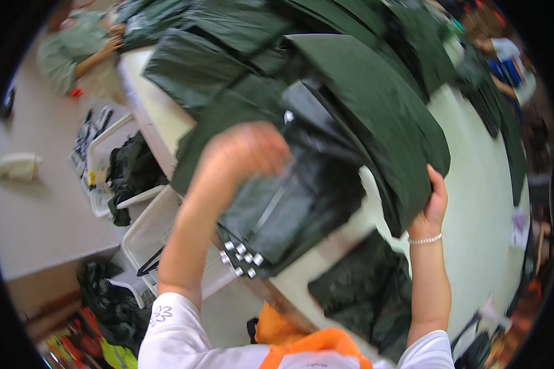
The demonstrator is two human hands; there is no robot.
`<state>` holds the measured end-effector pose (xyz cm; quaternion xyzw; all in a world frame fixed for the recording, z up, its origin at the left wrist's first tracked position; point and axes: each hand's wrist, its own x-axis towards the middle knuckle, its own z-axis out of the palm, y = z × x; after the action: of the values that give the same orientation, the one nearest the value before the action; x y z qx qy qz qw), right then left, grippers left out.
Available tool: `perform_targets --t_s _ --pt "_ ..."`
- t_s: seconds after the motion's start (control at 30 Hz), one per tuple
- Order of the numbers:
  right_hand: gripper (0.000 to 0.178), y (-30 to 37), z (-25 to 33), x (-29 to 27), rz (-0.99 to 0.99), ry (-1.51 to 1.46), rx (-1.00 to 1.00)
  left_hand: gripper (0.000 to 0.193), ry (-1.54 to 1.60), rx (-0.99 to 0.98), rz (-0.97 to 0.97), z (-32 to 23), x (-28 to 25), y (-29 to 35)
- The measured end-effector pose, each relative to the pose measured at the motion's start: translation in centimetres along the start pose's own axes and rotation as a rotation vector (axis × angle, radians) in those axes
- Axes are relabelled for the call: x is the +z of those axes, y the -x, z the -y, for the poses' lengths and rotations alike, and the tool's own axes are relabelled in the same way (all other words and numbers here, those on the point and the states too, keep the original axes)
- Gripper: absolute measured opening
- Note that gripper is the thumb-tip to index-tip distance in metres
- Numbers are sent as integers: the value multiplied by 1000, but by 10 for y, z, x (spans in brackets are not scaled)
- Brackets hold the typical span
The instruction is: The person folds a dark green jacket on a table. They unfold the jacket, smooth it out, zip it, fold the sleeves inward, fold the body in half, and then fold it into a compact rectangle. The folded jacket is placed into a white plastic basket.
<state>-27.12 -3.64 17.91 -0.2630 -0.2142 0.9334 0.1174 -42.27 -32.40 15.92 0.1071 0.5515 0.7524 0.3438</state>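
Note:
Dark green coated fabric (369,92), seemingly a garment, lies folded back over the table in front of me. My right hand (432,206), wearing a bead bracelet, grips its lifted edge at the right, with the thumb on top. The fabric's shiny dark inner side (314,166) shows in the middle, with a thin pale line across it. Above that side, my left hand (249,149) is smeared by motion, and its fingers cannot be made out. A cluster of small white squares (241,258) shows at the near left corner of the fabric.
More green fabric (221,24) is heaped at the far side of the pale table (480,160). A folded dark green piece (363,283) lies near me. White plastic baskets (138,230) stand at the left. People (74,52) are at the far left and far right.

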Motion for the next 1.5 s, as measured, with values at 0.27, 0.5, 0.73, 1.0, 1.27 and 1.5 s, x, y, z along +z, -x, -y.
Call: perform_targets --t_s 0.27,0.5,0.73,1.0,1.27,1.5 --pt "38 239 73 -186 -324 -12 -289 113 1500 -643 291 223 245 62" --pt "45 342 115 -346 -519 469 -105 91 398 -731 576 251 277 89" --pt "72 341 76 -430 -791 1113 -349 50 -954 26 172 255 331 123" --pt "71 341 94 -393 -821 1544 -330 68 -1713 530 16 295 246 56" --pt "69 339 83 -383 -827 2017 -575 67 -1188 650 -183 246 234 86" --pt "68 313 51 -335 13 2261 -705 58 -18 -121 -744 289 176 191"
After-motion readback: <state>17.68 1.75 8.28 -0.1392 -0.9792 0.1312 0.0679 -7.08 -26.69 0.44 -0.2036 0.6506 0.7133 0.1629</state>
